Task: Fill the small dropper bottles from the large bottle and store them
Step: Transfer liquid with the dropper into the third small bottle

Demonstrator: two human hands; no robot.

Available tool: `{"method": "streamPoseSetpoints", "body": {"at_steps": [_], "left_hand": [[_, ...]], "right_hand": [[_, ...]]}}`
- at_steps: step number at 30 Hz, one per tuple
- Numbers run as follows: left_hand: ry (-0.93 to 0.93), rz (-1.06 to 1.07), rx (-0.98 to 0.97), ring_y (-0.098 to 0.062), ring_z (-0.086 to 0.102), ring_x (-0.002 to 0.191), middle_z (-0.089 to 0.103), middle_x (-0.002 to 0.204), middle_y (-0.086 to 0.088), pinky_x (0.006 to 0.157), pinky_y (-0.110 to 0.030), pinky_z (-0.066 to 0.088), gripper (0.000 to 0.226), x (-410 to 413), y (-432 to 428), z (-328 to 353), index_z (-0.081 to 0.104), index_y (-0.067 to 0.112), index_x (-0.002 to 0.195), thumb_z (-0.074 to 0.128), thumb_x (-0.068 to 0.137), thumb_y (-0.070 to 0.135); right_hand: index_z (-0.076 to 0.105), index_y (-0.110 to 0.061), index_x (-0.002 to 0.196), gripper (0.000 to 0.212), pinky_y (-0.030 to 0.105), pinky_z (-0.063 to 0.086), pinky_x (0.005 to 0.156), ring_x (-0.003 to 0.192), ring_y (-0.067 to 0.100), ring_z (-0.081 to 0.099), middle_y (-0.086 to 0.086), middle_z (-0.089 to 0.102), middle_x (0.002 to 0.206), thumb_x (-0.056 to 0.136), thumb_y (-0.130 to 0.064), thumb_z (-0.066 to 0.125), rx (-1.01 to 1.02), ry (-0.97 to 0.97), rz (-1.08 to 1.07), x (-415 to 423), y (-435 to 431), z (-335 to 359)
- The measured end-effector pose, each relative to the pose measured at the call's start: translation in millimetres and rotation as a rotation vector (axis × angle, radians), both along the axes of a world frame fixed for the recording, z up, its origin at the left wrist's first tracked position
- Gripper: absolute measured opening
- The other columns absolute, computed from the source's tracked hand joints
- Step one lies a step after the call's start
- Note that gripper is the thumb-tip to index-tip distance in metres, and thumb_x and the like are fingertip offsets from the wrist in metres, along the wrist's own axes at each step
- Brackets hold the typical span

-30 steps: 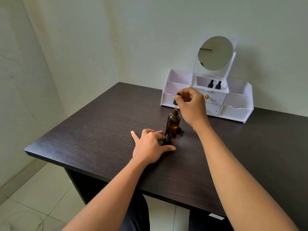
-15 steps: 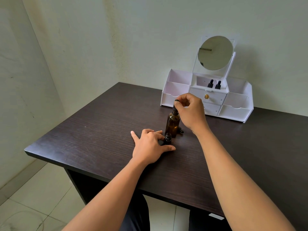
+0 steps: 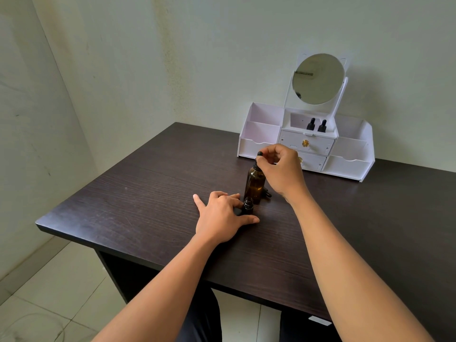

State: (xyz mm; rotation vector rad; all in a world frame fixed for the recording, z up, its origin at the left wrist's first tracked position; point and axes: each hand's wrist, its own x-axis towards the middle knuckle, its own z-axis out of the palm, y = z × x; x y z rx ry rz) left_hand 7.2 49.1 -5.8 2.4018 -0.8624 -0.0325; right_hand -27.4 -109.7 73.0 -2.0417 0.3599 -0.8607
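- My left hand [image 3: 222, 215] rests on the dark worktop [image 3: 148, 193], about midway between the front and far edges. The little finger is spread out to the left. The thumb lies along the surface on the near side.
- The thumb and curled forefinger of that hand hold the base of the small open bottle [image 3: 248, 206]. It stands upright and uncapped, its mouth facing up.
- Just behind it, touching or nearly so, stands the large amber bottle [image 3: 255, 185], also upright.
- A loose black cap [image 3: 267, 193] lies on the worktop at the amber bottle's right foot, partly hidden by my right wrist.
- My right hand [image 3: 283, 171] is above and to the right of the amber bottle, fingertips pinching the black bulb of the dropper [image 3: 259, 154]. Its collar is at the bottle's neck; I cannot tell whether it is seated.
- At the far edge, against the wall, sits the white organiser [image 3: 261, 134], with open bins at both sides and two drawers in the middle.
- In its top middle compartment stand two capped dropper bottles [image 3: 311, 124], side by side.
- A round mirror [image 3: 318, 79] rises above that compartment.
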Motion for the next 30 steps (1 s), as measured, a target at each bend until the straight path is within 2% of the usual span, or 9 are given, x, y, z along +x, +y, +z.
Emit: {"method": "streamPoseSetpoints", "body": {"at_steps": [5,14,19,21,23,25,30], "left_hand": [[-0.001,0.002,0.002,-0.011,0.023,0.144,0.048,0.147,0.017,0.111,-0.071,-0.013,0.063,0.6,-0.3,-0.6,0.069,0.033,0.12,0.063,0.075,0.075],[0.002,0.005,0.012,-0.012,0.023,0.144,0.048,0.147,0.017,0.111,-0.072,-0.013,0.064,0.6,-0.6,0.2,0.068,0.032,0.122,0.062,0.075,0.075],[0.009,0.004,0.002,-0.011,0.022,0.144,0.048,0.147,0.017,0.111,-0.071,-0.013,0.063,0.5,-0.2,-0.2,0.069,0.033,0.121,0.063,0.075,0.074],[0.008,0.001,-0.001,-0.01,0.022,0.144,0.048,0.147,0.017,0.112,-0.071,-0.012,0.063,0.3,0.2,0.2,0.068,0.033,0.122,0.064,0.075,0.074],[0.005,0.001,-0.001,-0.01,0.022,0.144,0.048,0.147,0.017,0.111,-0.071,-0.012,0.063,0.2,0.4,0.1,0.068,0.033,0.122,0.064,0.075,0.074],[0.003,0.0,-0.001,-0.01,0.022,0.144,0.048,0.147,0.017,0.111,-0.072,-0.012,0.063,0.3,0.6,-0.6,0.068,0.032,0.122,0.064,0.075,0.074],[0.006,0.0,-0.007,-0.01,0.022,0.144,0.049,0.147,0.017,0.112,-0.071,-0.013,0.065,-0.2,0.5,-0.1,0.068,0.032,0.123,0.063,0.074,0.075]], "right_hand": [[0.069,-0.018,0.089,0.004,0.017,0.047,0.072,0.083,0.01,0.063,-0.005,0.068,0.087,0.089,-0.014,0.069,-0.014,0.012,-0.004,0.0,0.0,1.6],[0.067,-0.014,0.105,0.02,0.014,0.047,0.069,0.084,0.007,0.062,-0.003,0.068,0.092,0.087,-0.021,0.073,0.016,0.004,0.0,-1.7,-0.4,2.2],[0.07,-0.016,0.096,0.009,0.022,0.053,0.073,0.084,0.01,0.063,-0.004,0.069,0.09,0.087,-0.019,0.071,0.003,0.019,-0.006,-1.2,-0.8,3.6],[0.069,-0.018,0.09,0.001,0.018,0.049,0.07,0.079,0.006,0.061,-0.008,0.067,0.084,0.089,-0.018,0.069,-0.005,0.023,-0.008,-0.6,-0.9,3.7],[0.068,-0.019,0.086,0.004,0.014,0.044,0.067,0.076,0.004,0.059,-0.011,0.065,0.081,0.09,-0.017,0.069,-0.031,0.028,-0.018,-0.3,-0.8,4.3],[0.07,-0.017,0.087,0.001,0.017,0.046,0.068,0.077,0.008,0.06,-0.008,0.066,0.081,0.088,-0.017,0.07,-0.03,0.039,-0.016,0.4,-1.2,5.0],[0.069,-0.014,0.102,0.02,0.024,0.055,0.078,0.088,0.012,0.065,-0.003,0.069,0.092,0.085,-0.021,0.073,0.026,0.027,-0.002,-1.5,-1.4,5.9]]}}
